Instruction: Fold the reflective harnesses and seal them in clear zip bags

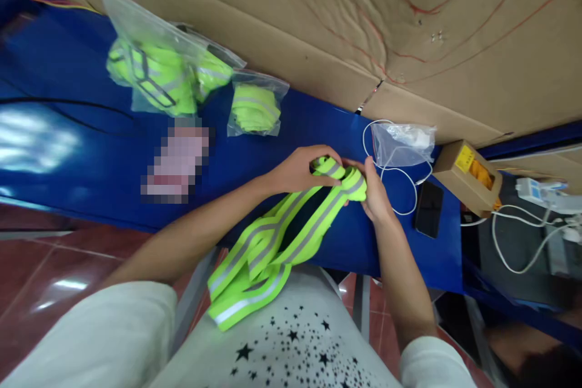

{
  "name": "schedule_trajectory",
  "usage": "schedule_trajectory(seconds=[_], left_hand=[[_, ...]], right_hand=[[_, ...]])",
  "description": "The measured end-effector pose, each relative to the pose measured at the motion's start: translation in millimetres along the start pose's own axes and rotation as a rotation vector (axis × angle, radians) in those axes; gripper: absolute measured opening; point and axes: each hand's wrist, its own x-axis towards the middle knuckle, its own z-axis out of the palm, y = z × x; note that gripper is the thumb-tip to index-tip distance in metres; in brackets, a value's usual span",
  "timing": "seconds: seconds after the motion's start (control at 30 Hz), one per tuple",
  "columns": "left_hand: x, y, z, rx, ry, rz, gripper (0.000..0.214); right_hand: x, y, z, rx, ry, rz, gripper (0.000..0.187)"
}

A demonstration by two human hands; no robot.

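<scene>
Long neon-yellow reflective straps (313, 227) with grey stripes hang from both my hands, over the table edge and down onto my lap. My left hand (304, 170) is closed, fingers curled around one folded part of the strap. On the other side my right hand (375, 194) grips a looped bundle of the same strap, its thumb pointing up; its fingers are partly hidden behind the bundle. The two hands are close together above the blue table (318, 124).
Clear bags of neon-yellow reflective gear (159, 76) and a smaller bagged roll (254, 106) lie along the cardboard wall (295, 30). A pixelated pink item (177, 163) sits at left. To the right are a white cable (402, 171), a black phone (429, 209) and a cardboard box (459, 179).
</scene>
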Motion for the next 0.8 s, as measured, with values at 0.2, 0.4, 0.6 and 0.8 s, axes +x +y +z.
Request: schedule_trajectory(seconds=[0.2,0.4,0.6,0.8], left_hand=[[1.6,-1.7,1.6,-0.005,0.229,-0.288,0.047],[2.6,-14.0,22.1,-0.227,0.286,-0.356,0.038],[4.2,-22.0,25.8,-0.194,0.354,-0.299,0.034],[1.9,-21.2,25.4,-0.182,0.311,-0.309,0.038]], right_hand=[[3.5,10.7,-9.5,-0.350,0.227,-0.689,0.066],[9.4,24.2,17.9,-0.640,0.160,-0.832,0.076],[15.0,32.2,12.6,-0.661,0.161,-0.879,0.103],[11.1,30.1,7.1,-0.606,0.204,-0.879,0.071]])
